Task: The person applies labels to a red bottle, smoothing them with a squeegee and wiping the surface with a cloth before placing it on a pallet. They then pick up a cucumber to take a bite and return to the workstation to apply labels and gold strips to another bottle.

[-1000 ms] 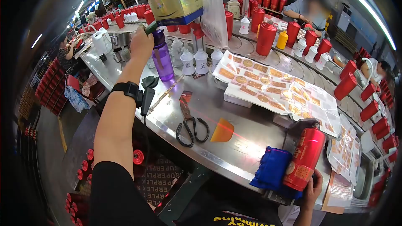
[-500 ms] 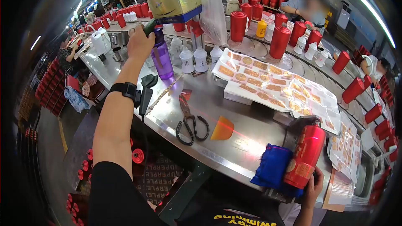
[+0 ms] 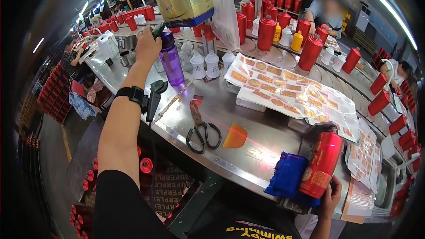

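The red bottle [image 3: 322,163] lies tilted at the near right edge of the table [image 3: 261,150]. Its long axis runs from my body up and away, cap end far, base cupped in my right hand [image 3: 330,194] with the fingers wrapped round the bottom, so it's gripped. It's a glossy red cylinder with gold labels, leaning on a soft blue cloth [image 3: 287,175] to its left.

My left hand [image 3: 148,46] is well off at far left, arm stretched out. It's closed around a dark green handle [image 3: 158,30] just beside the translucent purple bottle [image 3: 171,59] — can't quite tell what it belongs to. Steel scissors [image 3: 201,135] and an orange wedge [image 3: 235,136] lie between.
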Demonstrator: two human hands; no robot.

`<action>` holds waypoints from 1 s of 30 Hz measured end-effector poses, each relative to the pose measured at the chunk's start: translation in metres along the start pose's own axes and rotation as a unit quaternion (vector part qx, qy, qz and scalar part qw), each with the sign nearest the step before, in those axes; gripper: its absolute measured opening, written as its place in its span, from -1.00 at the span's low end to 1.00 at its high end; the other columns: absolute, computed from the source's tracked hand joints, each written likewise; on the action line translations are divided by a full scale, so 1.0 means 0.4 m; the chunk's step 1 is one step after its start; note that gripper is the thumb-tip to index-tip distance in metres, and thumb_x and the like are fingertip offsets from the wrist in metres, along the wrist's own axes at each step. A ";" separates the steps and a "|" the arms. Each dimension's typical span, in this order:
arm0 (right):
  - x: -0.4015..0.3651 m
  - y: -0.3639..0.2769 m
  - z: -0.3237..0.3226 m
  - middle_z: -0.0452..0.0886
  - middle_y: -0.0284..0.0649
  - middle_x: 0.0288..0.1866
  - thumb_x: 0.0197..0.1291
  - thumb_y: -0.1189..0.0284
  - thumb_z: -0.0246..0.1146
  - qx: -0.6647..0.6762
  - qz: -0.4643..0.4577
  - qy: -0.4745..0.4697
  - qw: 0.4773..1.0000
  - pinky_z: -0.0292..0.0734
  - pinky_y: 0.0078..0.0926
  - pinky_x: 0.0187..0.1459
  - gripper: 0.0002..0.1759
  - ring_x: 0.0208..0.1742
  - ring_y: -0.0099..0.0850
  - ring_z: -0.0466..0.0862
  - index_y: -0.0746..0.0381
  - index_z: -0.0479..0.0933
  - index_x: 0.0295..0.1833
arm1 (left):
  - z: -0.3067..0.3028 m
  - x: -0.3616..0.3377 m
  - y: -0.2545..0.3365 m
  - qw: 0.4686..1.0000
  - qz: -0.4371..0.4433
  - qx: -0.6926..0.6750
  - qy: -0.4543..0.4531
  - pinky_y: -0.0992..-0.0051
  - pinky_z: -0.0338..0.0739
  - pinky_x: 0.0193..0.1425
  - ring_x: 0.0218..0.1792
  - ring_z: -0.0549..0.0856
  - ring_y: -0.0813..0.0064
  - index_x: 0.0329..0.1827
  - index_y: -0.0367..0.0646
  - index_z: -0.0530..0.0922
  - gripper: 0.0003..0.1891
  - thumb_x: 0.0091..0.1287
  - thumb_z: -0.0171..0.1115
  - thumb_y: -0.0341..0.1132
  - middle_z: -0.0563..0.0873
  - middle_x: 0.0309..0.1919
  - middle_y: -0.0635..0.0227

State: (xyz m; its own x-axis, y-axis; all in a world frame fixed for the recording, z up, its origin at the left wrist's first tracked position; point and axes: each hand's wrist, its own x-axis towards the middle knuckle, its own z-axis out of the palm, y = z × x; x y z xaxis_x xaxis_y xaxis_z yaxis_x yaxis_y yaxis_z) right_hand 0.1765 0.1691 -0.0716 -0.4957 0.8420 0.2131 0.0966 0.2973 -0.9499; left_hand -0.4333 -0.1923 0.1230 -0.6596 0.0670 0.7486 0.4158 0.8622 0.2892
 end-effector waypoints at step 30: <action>-0.002 -0.008 -0.005 0.52 -0.21 0.03 0.33 0.49 0.19 -0.030 0.001 0.007 1.000 0.40 -0.51 0.13 -0.60 0.02 -0.49 0.49 0.42 0.42 0.23 | 0.017 -0.019 0.011 1.000 0.023 -0.014 0.014 0.06 0.50 0.20 0.14 0.56 -0.11 0.24 -0.22 0.46 -0.49 0.22 0.26 -0.23 0.50 0.12 -0.07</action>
State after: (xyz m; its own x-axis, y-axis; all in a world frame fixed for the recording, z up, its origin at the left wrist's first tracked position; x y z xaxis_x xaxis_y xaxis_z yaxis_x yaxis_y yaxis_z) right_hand 0.1783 0.1684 -0.0684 -0.4841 0.8483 0.2146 0.1495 0.3219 -0.9349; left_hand -0.4305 -0.1855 0.1145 -0.6213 0.0923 0.7781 0.4639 0.8436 0.2704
